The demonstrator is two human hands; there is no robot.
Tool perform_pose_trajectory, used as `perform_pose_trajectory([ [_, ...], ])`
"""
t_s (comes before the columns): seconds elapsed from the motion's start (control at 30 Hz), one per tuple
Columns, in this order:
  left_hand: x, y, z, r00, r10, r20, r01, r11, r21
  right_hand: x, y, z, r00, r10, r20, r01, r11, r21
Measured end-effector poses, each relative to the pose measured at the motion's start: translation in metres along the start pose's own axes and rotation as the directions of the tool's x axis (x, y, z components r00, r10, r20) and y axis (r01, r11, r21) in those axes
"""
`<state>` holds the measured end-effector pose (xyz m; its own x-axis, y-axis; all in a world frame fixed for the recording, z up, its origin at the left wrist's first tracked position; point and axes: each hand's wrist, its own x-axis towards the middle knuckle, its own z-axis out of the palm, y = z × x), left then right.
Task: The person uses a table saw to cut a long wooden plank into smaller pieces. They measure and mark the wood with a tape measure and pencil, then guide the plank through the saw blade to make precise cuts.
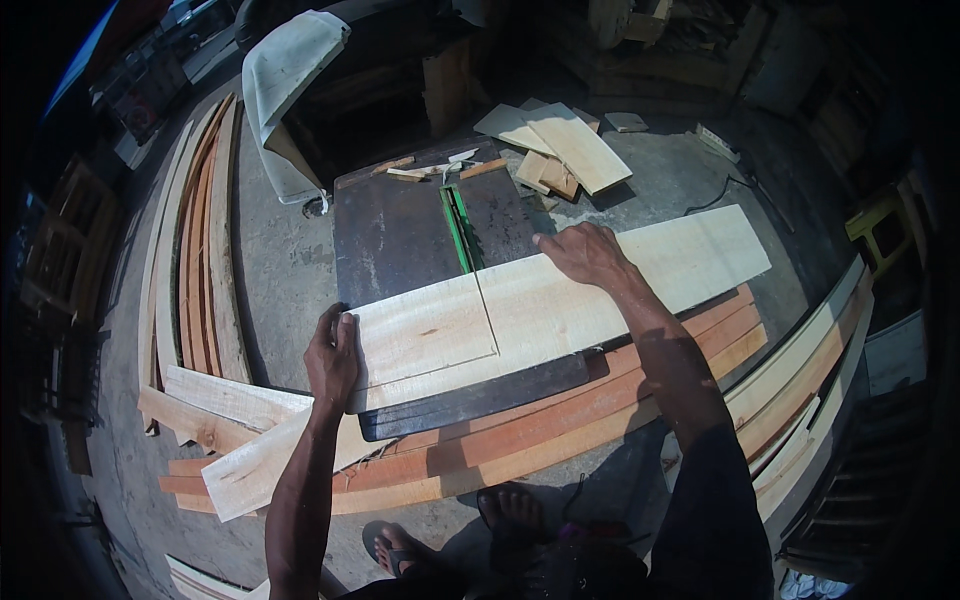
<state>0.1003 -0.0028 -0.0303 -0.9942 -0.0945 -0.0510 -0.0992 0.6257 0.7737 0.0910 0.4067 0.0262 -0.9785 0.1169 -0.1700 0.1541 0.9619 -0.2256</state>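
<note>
A long pale wooden board (562, 312) lies slantwise across a dark saw table (390, 245). My left hand (332, 358) is closed round the board's left end, thumb on the edge. With fingers curled over the far edge, my right hand (588, 254) grips the board right of its middle. A green slotted insert (457, 232) runs up to the far edge. From there a thin dark line crosses much of the board's width, meeting another line that runs to the left end. Whether these are cuts or marks, I cannot tell. The blade cannot be made out clearly.
Small wood offcuts (484, 169) lie along the table's far edge. Behind it, pale board pieces (580, 147) are piled on the concrete. Long planks (212, 250) lie at left; reddish planks (480, 455) lie between table and feet. More strips (800, 400) stand right.
</note>
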Motion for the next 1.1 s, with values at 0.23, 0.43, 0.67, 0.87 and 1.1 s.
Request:
perform_pose_trajectory([
  [0.23,0.02,-0.003,0.005,0.998,0.061,-0.024,-0.06,0.997,0.047,0.016,-0.002,-0.006,1.0,0.017,0.026,-0.018,1.0,0.01],
  [0.43,0.031,0.003,0.006,0.998,0.058,-0.037,-0.054,0.994,0.095,0.031,-0.002,-0.006,1.0,0.0,-0.019,0.0,1.0,-0.004],
  [0.67,0.043,0.008,0.009,0.997,0.066,-0.051,-0.061,0.994,0.094,0.045,-0.001,-0.006,0.999,0.0,-0.042,0.0,1.0,0.008],
  [0.87,0.054,0.01,0.01,0.995,0.071,-0.068,-0.063,0.991,0.116,0.057,-0.001,-0.008,1.0,0.007,-0.007,-0.007,1.0,0.012],
  [1.1,0.06,0.012,0.012,0.996,0.048,-0.077,-0.038,0.99,0.133,0.066,0.0,-0.007,0.999,0.007,-0.034,-0.007,1.0,0.014],
])
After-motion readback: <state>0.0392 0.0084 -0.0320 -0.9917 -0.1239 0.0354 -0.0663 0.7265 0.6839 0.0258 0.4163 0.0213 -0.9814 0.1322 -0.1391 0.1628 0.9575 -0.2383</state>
